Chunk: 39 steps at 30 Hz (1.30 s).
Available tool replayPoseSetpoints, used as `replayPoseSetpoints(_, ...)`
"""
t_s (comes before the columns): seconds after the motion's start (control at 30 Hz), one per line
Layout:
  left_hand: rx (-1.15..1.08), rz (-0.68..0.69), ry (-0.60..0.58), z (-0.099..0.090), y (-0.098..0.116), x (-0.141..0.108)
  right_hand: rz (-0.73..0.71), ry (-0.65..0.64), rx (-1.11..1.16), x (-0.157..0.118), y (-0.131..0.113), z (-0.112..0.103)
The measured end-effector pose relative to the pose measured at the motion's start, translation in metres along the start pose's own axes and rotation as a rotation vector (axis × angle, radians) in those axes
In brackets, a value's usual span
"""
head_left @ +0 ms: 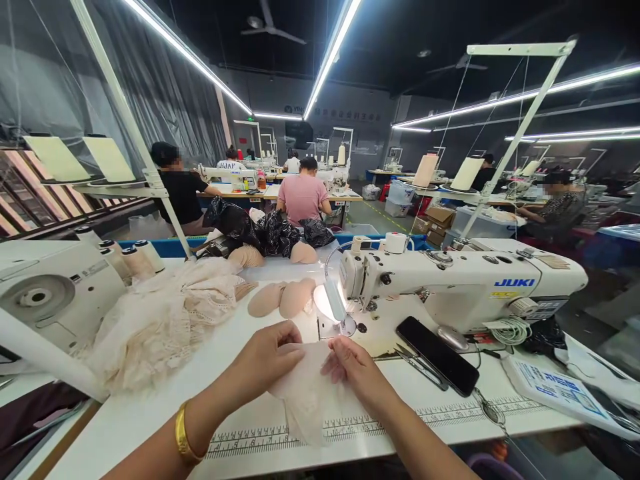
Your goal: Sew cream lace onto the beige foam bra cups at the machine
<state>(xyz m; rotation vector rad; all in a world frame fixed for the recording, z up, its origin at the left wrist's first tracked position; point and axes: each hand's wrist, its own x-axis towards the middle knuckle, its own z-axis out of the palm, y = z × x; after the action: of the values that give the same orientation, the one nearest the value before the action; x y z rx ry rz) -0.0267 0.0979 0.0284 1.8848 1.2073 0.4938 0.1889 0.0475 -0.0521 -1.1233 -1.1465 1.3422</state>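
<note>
Gap L by lace heap [170, 327]; phone [439, 357], snips [426, 371] block R.

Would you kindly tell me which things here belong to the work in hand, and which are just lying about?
Likely in use:
- pale fabric, in left hand and right hand
- sewing machine

Likely lying about:
- black phone
- coiled cord

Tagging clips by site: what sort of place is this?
Probably a garment sewing workshop: JUKI sewing machine, heap of pale lacy fabric, several seated co-workers ahead.

Cloth [306, 393] part-hidden (by hands [267, 357]), forearms [156, 443] cropped; lettering [347, 115] blurred
</note>
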Motion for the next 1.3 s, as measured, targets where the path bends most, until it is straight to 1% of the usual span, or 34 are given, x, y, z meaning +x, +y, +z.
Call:
replayPoseSetpoints(0.07, 0.128, 0.034, -0.012, 0.010, 0.001, 0.003, -0.027, -0.005, -0.005, 0.000, 0.000, 0.001)
replayPoseSetpoints(0.13, 0.229, 0.112, -0.024, 0.013, 0.001, 0.010, -0.048, -0.007, -0.036, -0.001, 0.000, 0.003)
replayPoseSetpoints(0.17, 0.242, 0.163, -0.062, 0.012, 0.002, 0.015, -0.059, -0.013, -0.060, -0.002, 0.000, 0.004)
replayPoseSetpoints(0.2, 0.221, 0.216, -0.140, 0.010, 0.002, 0.020, -0.071, -0.026, -0.090, -0.003, -0.002, 0.005)
replayPoseSetpoints(0.23, 0.174, 0.260, -0.252, 0.008, 0.003, 0.025, -0.083, -0.048, -0.122, -0.005, -0.005, 0.005)
replayPoseSetpoints(0.3, 0.074, 0.291, -0.497, 0.001, 0.004, 0.035, -0.108, -0.089, -0.179, -0.009, -0.014, 0.002)
replayPoseSetpoints(0.33, 0.052, 0.285, -0.570, -0.003, 0.005, 0.039, -0.127, -0.094, -0.222, -0.011, -0.021, 0.000)
replayPoseSetpoints(0.37, 0.051, 0.279, -0.593, -0.007, 0.005, 0.042, -0.164, -0.080, -0.285, -0.013, -0.028, -0.002)
replayPoseSetpoints(0.4, 0.061, 0.271, -0.572, -0.011, 0.005, 0.044, -0.230, -0.045, -0.368, -0.015, -0.035, -0.005)
replayPoseSetpoints(0.43, 0.077, 0.268, -0.510, -0.014, 0.005, 0.045, -0.329, 0.008, -0.465, -0.015, -0.041, -0.007)
replayPoseSetpoints(0.5, 0.124, 0.311, -0.320, -0.019, 0.004, 0.044, -0.608, 0.135, -0.667, -0.015, -0.049, -0.010)
replayPoseSetpoints(0.53, 0.170, 0.369, -0.201, -0.021, 0.002, 0.042, -0.757, 0.186, -0.749, -0.013, -0.051, -0.011)
replayPoseSetpoints(0.57, 0.246, 0.457, -0.074, -0.021, -0.001, 0.040, -0.892, 0.220, -0.818, -0.010, -0.050, -0.012)
replayPoseSetpoints(0.6, 0.349, 0.568, 0.044, -0.021, -0.004, 0.037, -0.997, 0.237, -0.884, -0.006, -0.047, -0.013)
replayPoseSetpoints(0.63, 0.470, 0.683, 0.134, -0.019, -0.007, 0.034, -1.065, 0.236, -0.959, -0.001, -0.042, -0.015)
replayPoseSetpoints(0.67, 0.593, 0.777, 0.186, -0.015, -0.011, 0.030, -1.097, 0.217, -1.041, 0.004, -0.035, -0.018)
replayPoseSetpoints(0.7, 0.703, 0.837, 0.195, -0.011, -0.014, 0.027, -1.100, 0.183, -1.123, 0.009, -0.028, -0.022)
replayPoseSetpoints(0.73, 0.782, 0.860, 0.160, -0.006, -0.017, 0.023, -1.083, 0.139, -1.199, 0.015, -0.020, -0.026)
replayPoseSetpoints(0.77, 0.829, 0.855, 0.094, -0.001, -0.019, 0.021, -1.059, 0.088, -1.259, 0.020, -0.013, -0.032)
replayPoseSetpoints(0.83, 0.855, 0.839, -0.020, 0.011, -0.022, 0.021, -1.022, -0.007, -1.317, 0.029, -0.002, -0.044)
replayPoseSetpoints(0.87, 0.858, 0.853, -0.051, 0.016, -0.023, 0.024, -1.013, -0.044, -1.324, 0.033, 0.002, -0.050)
replayPoseSetpoints(0.97, 0.895, 0.890, -0.081, 0.030, -0.022, 0.044, -0.997, -0.131, -1.334, 0.043, 0.007, -0.067)
replayPoseSetpoints(1.07, 0.942, 0.813, -0.142, 0.042, -0.026, 0.065, -0.998, -0.166, -1.309, 0.046, 0.008, -0.078)
replayPoseSetpoints(1.1, 0.958, 0.801, -0.133, 0.046, -0.028, 0.070, -0.996, -0.166, -1.294, 0.045, 0.007, -0.080)
replayPoseSetpoints(1.17, 0.957, 0.825, -0.060, 0.052, -0.035, 0.075, -0.977, -0.159, -1.270, 0.041, 0.006, -0.084)
replayPoseSetpoints(1.23, 0.889, 0.884, 0.021, 0.057, -0.041, 0.076, -0.946, -0.167, -1.262, 0.035, 0.002, -0.085)
replayPoseSetpoints(1.3, 0.803, 0.927, 0.059, 0.059, -0.044, 0.074, -0.914, -0.193, -1.252, 0.030, -0.002, -0.085)
